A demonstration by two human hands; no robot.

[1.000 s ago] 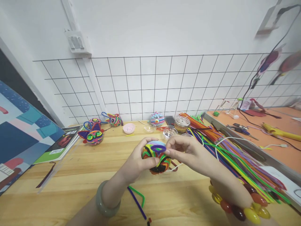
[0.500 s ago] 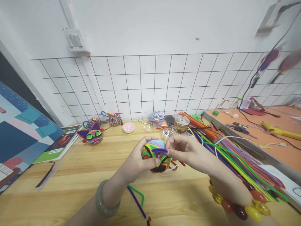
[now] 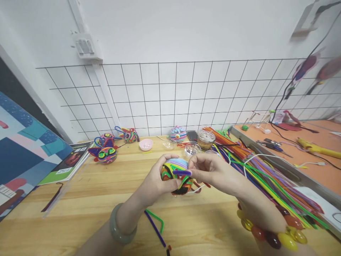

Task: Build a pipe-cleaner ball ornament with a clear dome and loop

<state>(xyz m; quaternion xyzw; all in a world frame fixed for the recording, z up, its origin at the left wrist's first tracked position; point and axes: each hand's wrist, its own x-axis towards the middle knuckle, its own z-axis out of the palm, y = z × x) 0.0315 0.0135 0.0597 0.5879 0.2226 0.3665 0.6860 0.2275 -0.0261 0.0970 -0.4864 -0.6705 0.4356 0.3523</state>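
Note:
A ball covered in multicoloured pipe cleaners (image 3: pixel 174 165) is gripped by my left hand (image 3: pixel 158 181), whose thumb presses on its near side. Between the thumb and forefinger of my right hand (image 3: pixel 209 170) is pinched a short purple pipe cleaner (image 3: pixel 181 172), lying across the front of the ball. Whether the purple piece touches the ball's surface I cannot tell. Below the hands a longer purple pipe cleaner (image 3: pixel 156 229) rests on the table beside a bent green pipe cleaner (image 3: pixel 160 218).
Finished-looking pipe-cleaner balls (image 3: pixel 106 155) stand at the back left, near a pink bowl (image 3: pixel 146 144). Clear bowls (image 3: pixel 192 149) and a lidded jar (image 3: pixel 206 141) stand beyond my right hand. A large bundle of pipe cleaners (image 3: pixel 266 177) lies at right, beside an orange surface (image 3: pixel 287 142) with pliers.
The purple piece has shifted very slightly right and down with its tilt nearly the same. Both hands keep their grips almost still.

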